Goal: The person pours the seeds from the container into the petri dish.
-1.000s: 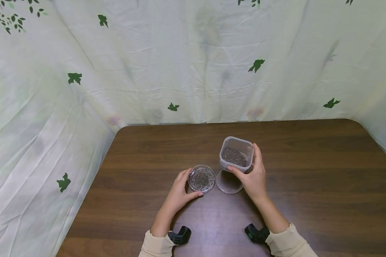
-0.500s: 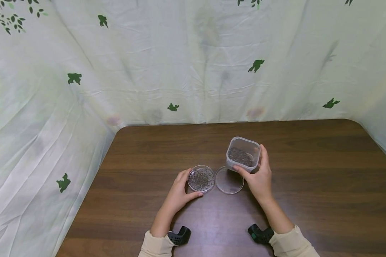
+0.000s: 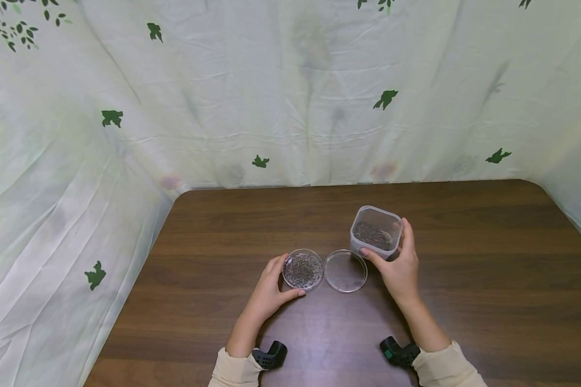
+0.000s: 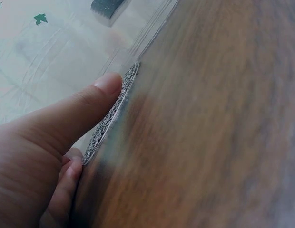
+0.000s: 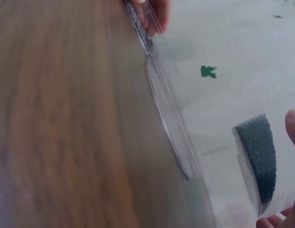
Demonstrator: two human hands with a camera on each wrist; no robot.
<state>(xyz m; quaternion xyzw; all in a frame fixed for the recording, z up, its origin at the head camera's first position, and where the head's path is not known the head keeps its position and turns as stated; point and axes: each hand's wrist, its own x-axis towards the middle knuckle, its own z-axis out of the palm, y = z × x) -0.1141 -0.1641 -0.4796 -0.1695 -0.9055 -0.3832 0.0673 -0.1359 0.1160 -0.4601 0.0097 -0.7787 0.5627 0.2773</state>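
Note:
On the table, a clear round petri dish [image 3: 302, 250] holds a layer of dark grains. My left hand [image 3: 266, 293] grips it from the left, thumb at the near rim and fingers round the far side; the left wrist view shows the thumb [image 4: 85, 107] against its wall. Touching or nearly touching it on the right lies a second petri dish half [image 3: 346, 272] with nothing in it. Right of that, my right hand [image 3: 398, 271] holds a translucent square plastic tub [image 3: 381, 217], tilted, dark grains [image 3: 370, 235] inside. The right wrist view shows the grains [image 5: 261, 156] through its wall.
A brown wooden table [image 3: 489, 279] spreads around the dishes. Behind it and at the sides hangs a pale curtain [image 3: 271, 97] with green bird and leaf prints. Black wrist devices [image 3: 271, 355] sit at both beige cuffs.
My right hand has moved to the right with the tub, uncovering the far part of the second dish half. My left hand and the grain-filled dish have stayed in place.

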